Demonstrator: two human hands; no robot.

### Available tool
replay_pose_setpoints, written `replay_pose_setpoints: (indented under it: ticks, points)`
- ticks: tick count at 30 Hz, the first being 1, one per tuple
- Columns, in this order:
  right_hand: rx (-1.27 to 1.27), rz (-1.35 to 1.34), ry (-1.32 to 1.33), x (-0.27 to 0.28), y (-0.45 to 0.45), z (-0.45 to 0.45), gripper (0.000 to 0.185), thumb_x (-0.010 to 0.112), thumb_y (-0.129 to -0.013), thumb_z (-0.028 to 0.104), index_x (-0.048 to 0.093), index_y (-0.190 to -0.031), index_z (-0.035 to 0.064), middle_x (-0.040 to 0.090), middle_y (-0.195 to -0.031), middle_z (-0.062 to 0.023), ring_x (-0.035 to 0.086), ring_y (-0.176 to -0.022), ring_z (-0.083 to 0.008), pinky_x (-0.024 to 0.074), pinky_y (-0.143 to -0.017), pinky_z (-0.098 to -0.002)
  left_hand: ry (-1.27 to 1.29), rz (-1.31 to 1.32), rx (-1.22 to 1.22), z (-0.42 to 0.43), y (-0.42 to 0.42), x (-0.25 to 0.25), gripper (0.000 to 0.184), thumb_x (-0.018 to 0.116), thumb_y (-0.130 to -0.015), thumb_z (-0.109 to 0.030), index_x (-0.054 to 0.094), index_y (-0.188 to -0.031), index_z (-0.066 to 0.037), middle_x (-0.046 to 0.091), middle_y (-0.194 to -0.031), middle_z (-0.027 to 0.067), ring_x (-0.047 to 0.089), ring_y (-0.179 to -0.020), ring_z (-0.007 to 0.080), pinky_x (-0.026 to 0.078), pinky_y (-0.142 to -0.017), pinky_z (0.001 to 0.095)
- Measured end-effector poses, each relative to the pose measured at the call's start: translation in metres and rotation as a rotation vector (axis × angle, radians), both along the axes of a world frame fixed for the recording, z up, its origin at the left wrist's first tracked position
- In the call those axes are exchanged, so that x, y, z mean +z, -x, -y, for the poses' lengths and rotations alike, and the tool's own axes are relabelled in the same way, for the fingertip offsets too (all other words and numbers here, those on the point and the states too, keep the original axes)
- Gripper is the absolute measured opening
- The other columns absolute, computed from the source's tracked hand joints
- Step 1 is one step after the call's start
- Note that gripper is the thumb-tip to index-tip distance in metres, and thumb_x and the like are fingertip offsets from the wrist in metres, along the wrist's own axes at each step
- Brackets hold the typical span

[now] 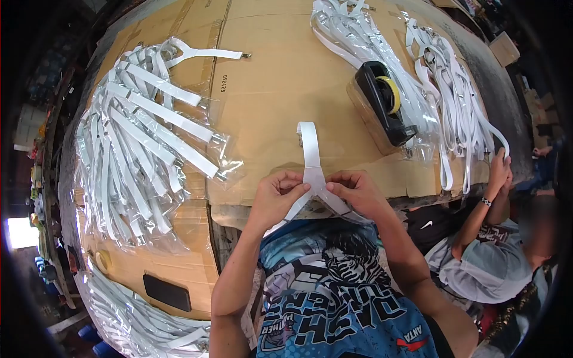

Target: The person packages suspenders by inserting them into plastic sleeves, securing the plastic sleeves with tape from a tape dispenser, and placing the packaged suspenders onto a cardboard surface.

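Observation:
A pair of white suspenders lies in front of me at the table's near edge, its Y-shaped join between my hands. My left hand pinches the left side of the join with thumb and fingers. On the other side, my right hand grips the right edge the same way. The single back strap runs away from me and curls over at its far end, where a metal clip partly shows. Two front straps hang down toward my lap, partly hidden by my hands.
Bagged white suspenders pile up at left, with more bundles below. A black tape dispenser stands right of centre beside more suspenders. A phone lies near left. Another person's hands hold a strap at right.

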State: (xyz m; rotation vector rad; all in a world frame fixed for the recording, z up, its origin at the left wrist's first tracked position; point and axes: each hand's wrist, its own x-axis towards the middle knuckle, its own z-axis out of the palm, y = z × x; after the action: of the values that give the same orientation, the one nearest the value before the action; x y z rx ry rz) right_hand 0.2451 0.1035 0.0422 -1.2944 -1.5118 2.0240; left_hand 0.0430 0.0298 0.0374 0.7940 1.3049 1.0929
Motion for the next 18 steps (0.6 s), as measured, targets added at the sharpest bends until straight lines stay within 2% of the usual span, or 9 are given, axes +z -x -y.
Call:
replay_pose_setpoints:
  ticks: [6,10,15,18]
  points:
    - [-0.007,-0.011,-0.010,-0.009,-0.010,0.001,0.016,0.069,-0.087,0.013,0.068,-0.096,0.0001,0.067,-0.083,-0.0006,0.058,-0.077,-0.0061,0.0461,-0.070,-0.0219,0.007,0.016,0.020,0.000,0.000,-0.006,0.019,0.068,-0.086,-0.005,0.063,-0.101,0.006,0.071,-0.089,0.0106,0.065,-0.079,0.0101,0.051,-0.071,0.0232]
    - [-0.072,-0.091,-0.040,-0.015,-0.011,0.003,0.014,0.070,-0.087,0.013,0.067,-0.094,0.0015,0.066,-0.081,-0.0010,0.058,-0.073,-0.0059,0.0451,-0.065,-0.0221,-0.005,0.014,0.023,0.000,0.000,-0.010,0.020,0.069,-0.086,-0.005,0.063,-0.102,0.006,0.071,-0.089,0.0106,0.065,-0.079,0.0099,0.051,-0.071,0.0231]
    - [-0.096,-0.061,-0.019,-0.014,-0.005,0.003,0.018,0.074,-0.084,0.015,0.066,-0.094,0.0013,0.068,-0.082,-0.0025,0.060,-0.076,-0.0073,0.0465,-0.067,-0.0227,0.015,0.011,0.012,-0.002,-0.002,-0.008,0.021,0.069,-0.086,-0.006,0.062,-0.102,0.005,0.071,-0.088,0.0105,0.064,-0.078,0.0094,0.051,-0.070,0.0228]
    - [-0.096,-0.049,-0.031,-0.005,-0.001,0.008,0.024,0.074,-0.084,0.016,0.066,-0.100,0.0000,0.069,-0.086,-0.0042,0.061,-0.077,-0.0090,0.0468,-0.070,-0.0235,0.020,0.013,0.013,-0.001,-0.001,-0.005,0.020,0.069,-0.086,-0.006,0.063,-0.102,0.005,0.071,-0.088,0.0106,0.064,-0.078,0.0093,0.051,-0.070,0.0228]
